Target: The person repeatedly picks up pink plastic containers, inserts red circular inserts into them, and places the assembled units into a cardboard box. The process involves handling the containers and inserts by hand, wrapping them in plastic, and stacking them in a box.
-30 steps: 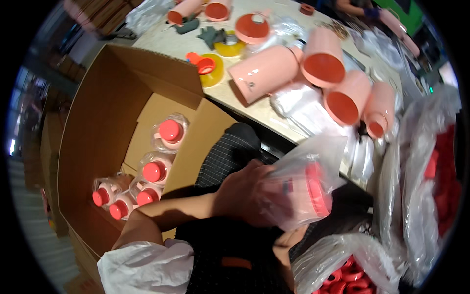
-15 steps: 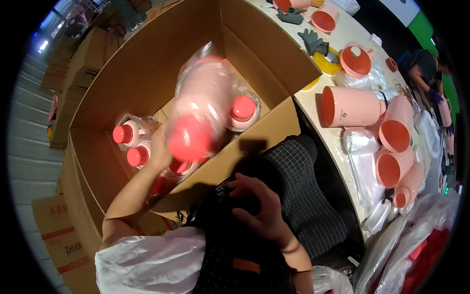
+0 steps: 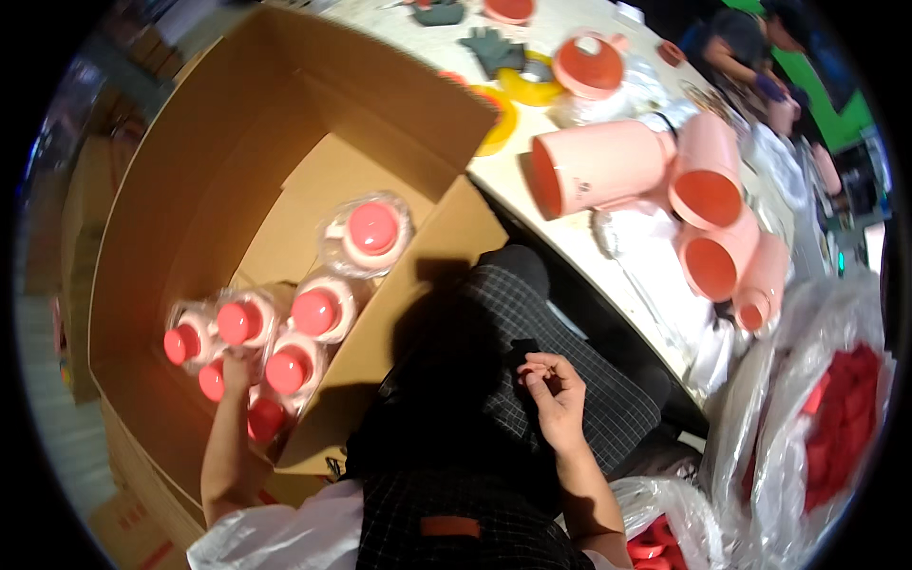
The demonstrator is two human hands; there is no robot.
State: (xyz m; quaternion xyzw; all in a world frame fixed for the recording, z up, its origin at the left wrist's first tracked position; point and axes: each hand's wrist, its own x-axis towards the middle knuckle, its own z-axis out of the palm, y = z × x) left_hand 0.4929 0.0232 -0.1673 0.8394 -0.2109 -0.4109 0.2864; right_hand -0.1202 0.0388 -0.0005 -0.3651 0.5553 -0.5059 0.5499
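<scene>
Large open cardboard box (image 3: 190, 180) at left, flaps spread, standing beside a white worktable (image 3: 570, 218). Inside the box: a cluster of plastic-wrapped pink bottles with red caps (image 3: 275, 332), upright, packed along the near wall; one further wrapped bottle (image 3: 369, 233) set slightly apart toward the box centre. Left hand (image 3: 233, 375) reached down into the box among the red caps, touching the wrapped bottles at the near corner; fingers mostly hidden between the bottles, so grip state cannot be told. Right hand (image 3: 551, 389) resting over the dark checked lap (image 3: 532, 361), well apart from the box, fingers loosely curled, narrow, apparently holding nothing. On the table: several uncapped pink bottles (image 3: 655, 180) lying on their sides, open mouths toward the camera. At right: clear plastic bags of red caps (image 3: 836, 427), one partly open near the lower edge.
</scene>
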